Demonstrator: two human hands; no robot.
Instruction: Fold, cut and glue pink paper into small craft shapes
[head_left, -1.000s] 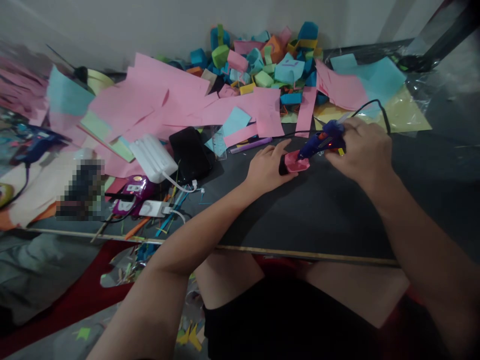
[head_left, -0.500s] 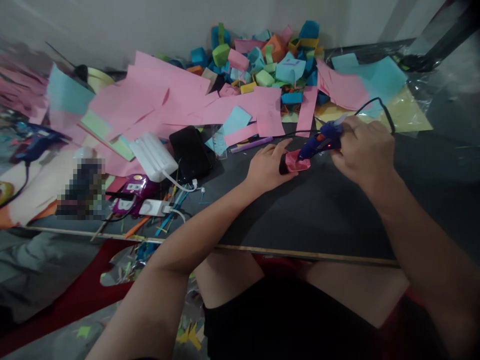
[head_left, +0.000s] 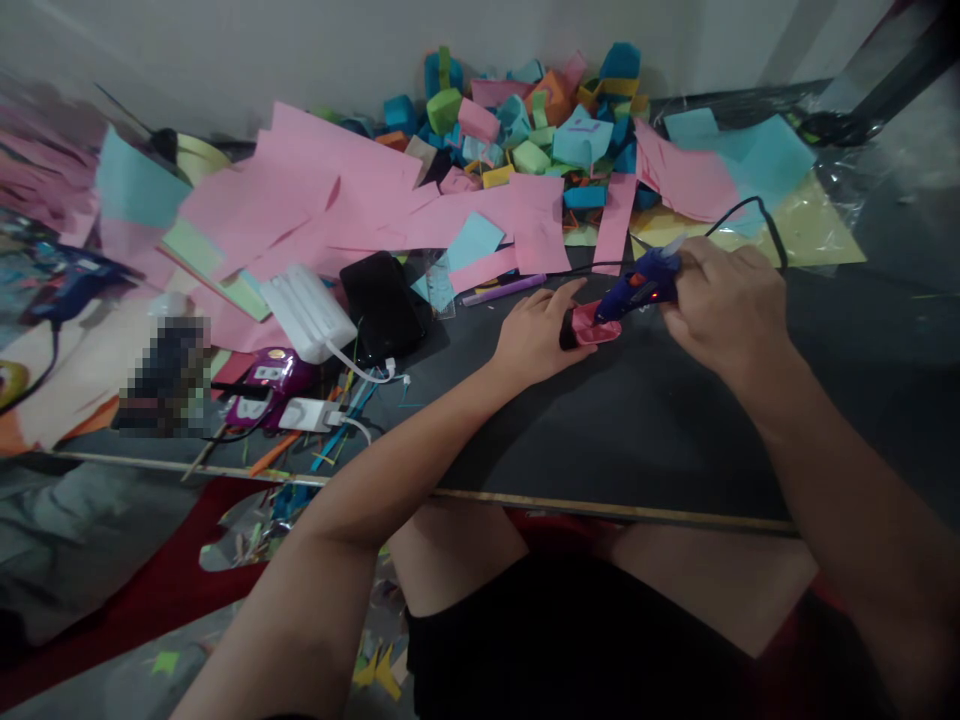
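Observation:
My right hand (head_left: 731, 295) is closed round the handle of a blue glue gun (head_left: 634, 286), on which a small red light glows. Its nozzle points down into a small pink paper box (head_left: 602, 329), open at the top. Whether the tip touches the paper I cannot tell. At the left end of the box, my left hand (head_left: 536, 328) holds it between thumb and fingers against the dark table (head_left: 637, 430). A black part shows at the box's end beside my palm. From the gun a black cord (head_left: 772, 222) loops behind my right hand.
Pink paper sheets (head_left: 300, 190) and a heap of coloured paper boxes (head_left: 525, 130) line the wall. Left of my hands lie a purple pen (head_left: 504, 290), a black phone (head_left: 381, 303), a white power bank (head_left: 309, 312) and a purple power strip (head_left: 274, 385). Another glue gun (head_left: 75, 285) lies far left.
The glue gun and my right hand have shifted very slightly left. My left hand and the pink box stay in place.

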